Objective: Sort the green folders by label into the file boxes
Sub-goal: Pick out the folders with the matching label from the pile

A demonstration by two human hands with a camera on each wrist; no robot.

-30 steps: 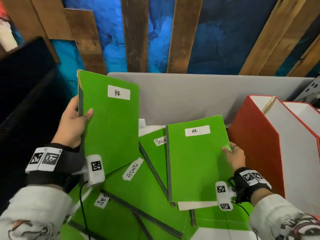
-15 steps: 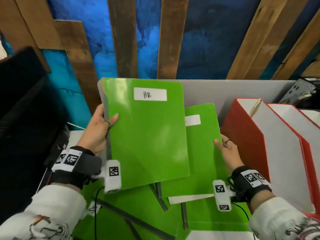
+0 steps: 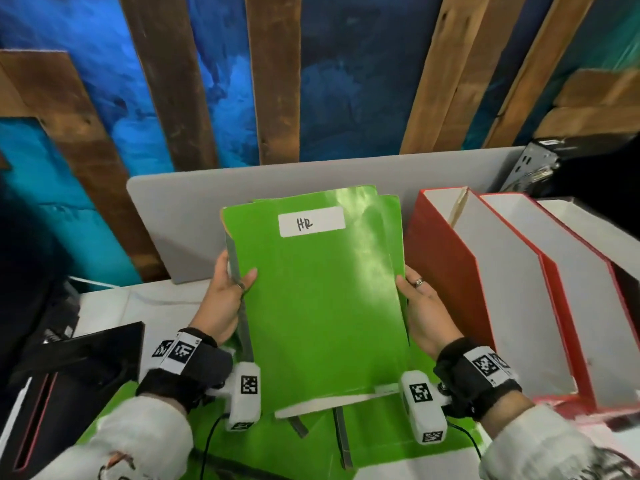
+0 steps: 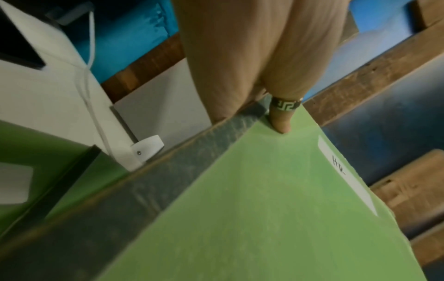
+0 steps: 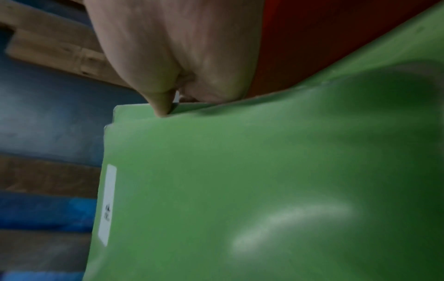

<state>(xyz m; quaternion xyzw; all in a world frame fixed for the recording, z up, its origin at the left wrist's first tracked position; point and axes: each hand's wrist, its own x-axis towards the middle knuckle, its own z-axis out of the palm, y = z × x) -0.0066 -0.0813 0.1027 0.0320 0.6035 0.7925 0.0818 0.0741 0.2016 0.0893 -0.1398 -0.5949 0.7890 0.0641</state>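
Note:
I hold two green HR folders (image 3: pixel 322 299) stacked together upright above the desk, the front one showing a white label (image 3: pixel 311 221) that reads HR. My left hand (image 3: pixel 227 299) grips the grey spine edge, thumb on the front cover (image 4: pixel 278 190). My right hand (image 3: pixel 420 306) grips the opposite edge, thumb on the cover (image 5: pixel 240 180). The second folder peeks out behind at the top right (image 3: pixel 389 206). More green folders (image 3: pixel 381 431) lie on the desk underneath. Red file boxes (image 3: pixel 446 271) with white insides stand just right of my right hand.
A grey panel (image 3: pixel 180 216) stands behind the folders against a wall of blue paint and wooden planks. A black box (image 3: pixel 69 386) lies at the lower left on the white desk (image 3: pixel 138 306). Dark equipment (image 3: pixel 540 164) sits at the far right.
Both hands brought the two HR folders together into one stack. The left folder moved right over the other one, and the stack now sits centred, next to the red boxes.

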